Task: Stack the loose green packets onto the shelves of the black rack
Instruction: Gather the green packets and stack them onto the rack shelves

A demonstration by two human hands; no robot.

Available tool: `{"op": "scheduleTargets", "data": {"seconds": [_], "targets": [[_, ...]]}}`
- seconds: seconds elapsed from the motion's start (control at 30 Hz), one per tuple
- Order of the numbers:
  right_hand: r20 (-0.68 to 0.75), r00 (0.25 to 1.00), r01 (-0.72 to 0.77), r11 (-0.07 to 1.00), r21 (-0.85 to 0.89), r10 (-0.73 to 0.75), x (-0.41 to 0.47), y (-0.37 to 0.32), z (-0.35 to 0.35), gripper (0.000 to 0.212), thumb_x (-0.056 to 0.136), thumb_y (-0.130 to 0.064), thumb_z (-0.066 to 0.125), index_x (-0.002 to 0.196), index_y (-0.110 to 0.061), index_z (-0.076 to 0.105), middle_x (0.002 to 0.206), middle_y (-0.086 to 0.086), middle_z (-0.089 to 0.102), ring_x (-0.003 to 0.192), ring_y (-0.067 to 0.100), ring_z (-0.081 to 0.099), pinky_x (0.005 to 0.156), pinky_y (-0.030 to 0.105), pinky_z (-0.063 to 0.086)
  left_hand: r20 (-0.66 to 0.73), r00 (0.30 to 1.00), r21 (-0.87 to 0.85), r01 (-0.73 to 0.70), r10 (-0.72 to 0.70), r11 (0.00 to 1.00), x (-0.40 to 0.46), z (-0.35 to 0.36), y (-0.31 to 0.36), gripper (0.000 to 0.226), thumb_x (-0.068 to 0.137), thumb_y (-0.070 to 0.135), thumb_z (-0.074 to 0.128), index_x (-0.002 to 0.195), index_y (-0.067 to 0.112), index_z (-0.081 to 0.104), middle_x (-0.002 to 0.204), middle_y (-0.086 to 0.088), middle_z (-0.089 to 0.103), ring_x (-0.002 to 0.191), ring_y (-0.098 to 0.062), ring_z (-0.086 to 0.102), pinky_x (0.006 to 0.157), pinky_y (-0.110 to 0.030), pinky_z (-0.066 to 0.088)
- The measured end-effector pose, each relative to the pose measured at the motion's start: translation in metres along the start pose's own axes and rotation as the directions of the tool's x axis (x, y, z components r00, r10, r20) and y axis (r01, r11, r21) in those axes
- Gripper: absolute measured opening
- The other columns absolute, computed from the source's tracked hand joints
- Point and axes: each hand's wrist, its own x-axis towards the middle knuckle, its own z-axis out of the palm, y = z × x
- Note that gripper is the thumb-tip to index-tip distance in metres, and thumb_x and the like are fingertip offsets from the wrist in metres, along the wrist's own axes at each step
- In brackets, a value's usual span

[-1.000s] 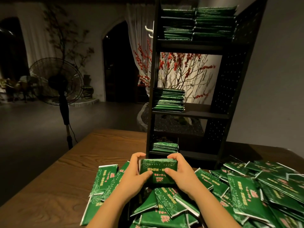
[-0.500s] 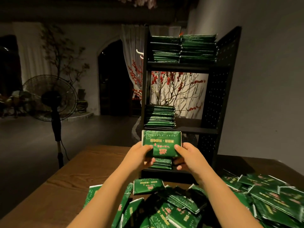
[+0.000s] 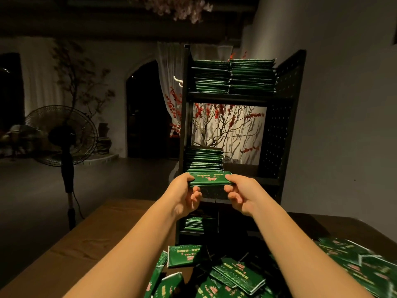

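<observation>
Gripping a small bundle of green packets [image 3: 209, 179] by its two ends, the left hand [image 3: 186, 192] and the right hand [image 3: 241, 193] hold it level in front of the middle shelf [image 3: 255, 180] of the black rack [image 3: 279, 134], just before the stack [image 3: 204, 159] already lying there. Thumbs lie on top of the bundle, fingers curl beneath. More stacks fill the top shelf [image 3: 234, 97], a low one sits on the bottom shelf, and loose packets [image 3: 240, 274] lie heaped on the wooden counter [image 3: 90, 244] below the arms.

left hand [image 3: 186, 193] + right hand [image 3: 240, 195] grip packet bundle [image 3: 209, 179] (level) | before middle-shelf stack [image 3: 204, 159] | black rack [image 3: 279, 117]
</observation>
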Motion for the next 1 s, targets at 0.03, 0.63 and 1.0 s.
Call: {"op": "scheduleTargets", "data": {"seconds": [0.03,0.63,1.0], "targets": [[-0.001,1.0,-0.012,1.0,0.019,0.012,0.001,0.0,0.002,0.015,0.098,-0.021,0.056,0.092,-0.007,0.058,0.046,0.0,0.052,0.029,0.005,0.036,0.025,0.013,0.021,0.002,1.0,-0.03,0.005,-0.005,1.0,0.0,-0.001,-0.001,0.025,0.099,0.026,0.041,0.096,0.006,0.055,0.049,0.002,0.04,0.033,-0.007,0.039,0.03,-0.012,0.029],[-0.095,0.995,0.022,0.981,0.195,-0.003,0.015,0.016,0.009,0.021,0.095,-0.029,0.063,0.093,-0.008,0.062,0.068,0.003,0.058,0.039,0.007,0.051,0.031,0.016,0.037,-0.057,0.998,-0.139,-0.027,0.02,0.99,0.012,0.004,-0.003,0.031,0.102,0.03,0.047,0.08,0.008,0.051,0.054,0.002,0.044,0.034,-0.005,0.044,0.031,-0.014,0.037],[-0.024,0.997,0.081,0.906,0.416,-0.078,0.017,0.024,0.013,0.014,0.096,-0.019,0.061,0.104,-0.007,0.061,0.086,0.012,0.071,0.048,0.011,0.063,0.04,0.017,0.048,-0.07,0.995,-0.377,-0.086,0.064,0.922,0.015,0.0,-0.007,0.034,0.09,0.032,0.071,0.11,0.004,0.066,0.076,-0.005,0.067,0.048,-0.007,0.063,0.046,-0.016,0.054]]}}
